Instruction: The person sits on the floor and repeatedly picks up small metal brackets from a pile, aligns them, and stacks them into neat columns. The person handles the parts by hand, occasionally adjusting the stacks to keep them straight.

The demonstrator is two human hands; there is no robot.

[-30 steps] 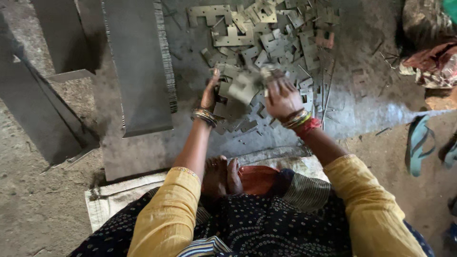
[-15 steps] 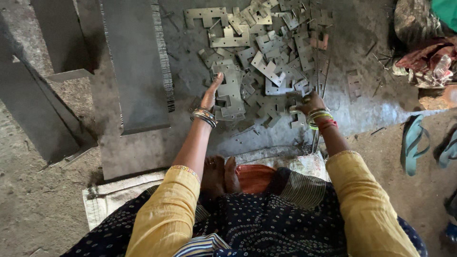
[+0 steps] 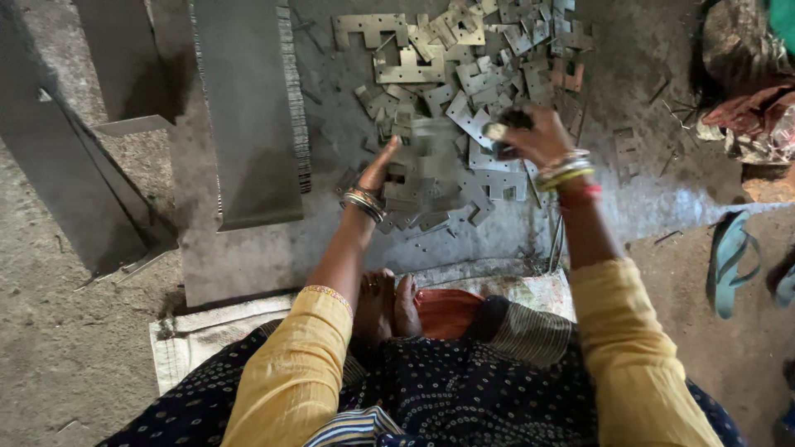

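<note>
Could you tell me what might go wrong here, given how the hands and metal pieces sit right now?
The bare right hand grips a metal piece and the left hand lies on the pile; cut edges might nick skin. Bare feet sit close to the pile, so a dropped or sliding piece could strike them.

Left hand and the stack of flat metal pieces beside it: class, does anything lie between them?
Nothing visible does. The left hand stands edge-on right against the stack of flat metal pieces, with no gap showing.
</note>
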